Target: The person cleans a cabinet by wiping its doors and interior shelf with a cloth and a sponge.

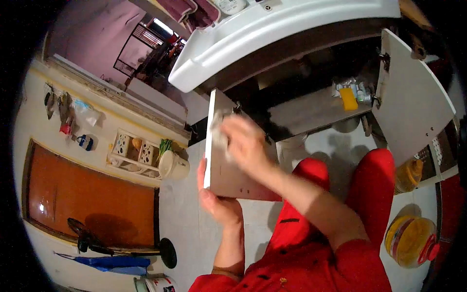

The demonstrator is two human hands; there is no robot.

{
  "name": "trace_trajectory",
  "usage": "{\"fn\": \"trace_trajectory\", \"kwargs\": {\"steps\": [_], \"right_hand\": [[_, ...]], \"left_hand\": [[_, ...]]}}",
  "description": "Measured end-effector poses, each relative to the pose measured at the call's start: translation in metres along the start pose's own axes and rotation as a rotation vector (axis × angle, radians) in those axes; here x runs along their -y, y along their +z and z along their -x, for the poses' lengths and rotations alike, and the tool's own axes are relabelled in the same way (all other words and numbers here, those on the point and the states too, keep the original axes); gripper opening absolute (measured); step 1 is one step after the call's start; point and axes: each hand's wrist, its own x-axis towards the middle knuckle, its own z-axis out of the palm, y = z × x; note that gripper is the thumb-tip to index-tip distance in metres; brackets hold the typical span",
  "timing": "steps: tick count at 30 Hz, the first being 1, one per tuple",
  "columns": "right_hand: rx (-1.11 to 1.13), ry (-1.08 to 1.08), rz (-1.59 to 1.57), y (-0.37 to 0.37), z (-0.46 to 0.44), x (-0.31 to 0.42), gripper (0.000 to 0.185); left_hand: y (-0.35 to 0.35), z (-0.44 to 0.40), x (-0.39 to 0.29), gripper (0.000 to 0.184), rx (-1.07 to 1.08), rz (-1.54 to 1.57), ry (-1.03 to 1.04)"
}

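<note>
The left door [228,170] of the cabinet under the sink stands open in front of me. My left hand [220,202] grips its lower outer corner, fingers behind the panel and thumb along the edge. My right hand [245,141], smeared by motion, presses a pale cloth [220,131] to the door's inner face near its upper edge. The cloth is blurred and partly hidden by the fingers. The right cabinet door [413,97] also hangs open. Between the doors, a yellow sponge [348,99] and several small bottles [362,91] sit on the cabinet shelf [306,114].
Above the cabinet is a white sink [209,56]. On the floor at right stands a large yellow-filled jar with a red lid [411,242]. A pale bucket [173,165], a white rack [134,151] and a black standing fan [168,253] are at left.
</note>
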Motion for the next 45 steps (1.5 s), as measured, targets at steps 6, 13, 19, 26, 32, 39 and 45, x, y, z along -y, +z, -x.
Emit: {"fn": "trace_trajectory", "kwargs": {"steps": [6, 13, 19, 26, 32, 39, 45], "right_hand": [[0.121, 0.208, 0.042, 0.003, -0.034, -0.046, 0.023], [0.224, 0.011, 0.009, -0.029, 0.010, 0.025, 0.017], [0.164, 0.142, 0.136, -0.003, -0.039, -0.049, 0.017], [0.172, -0.019, -0.018, -0.020, -0.008, 0.012, 0.013], [0.165, 0.112, 0.184, -0.006, -0.046, -0.040, 0.013], [0.240, 0.025, 0.091, -0.019, -0.020, -0.003, 0.014], [0.146, 0.142, 0.198, -0.001, -0.037, -0.037, 0.022]], "left_hand": [[0.002, 0.003, 0.000, 0.071, -0.010, -0.006, -0.013], [0.000, -0.001, 0.009, 0.069, -0.019, 0.038, 0.044], [0.000, 0.000, 0.004, 0.070, 0.002, -0.015, 0.021], [-0.002, 0.001, 0.009, 0.069, -0.001, 0.052, 0.006], [-0.002, 0.002, 0.005, 0.067, 0.014, 0.001, -0.010], [-0.001, 0.001, 0.012, 0.070, 0.015, 0.036, 0.045], [0.000, 0.001, 0.007, 0.075, -0.019, 0.015, 0.025]]}}
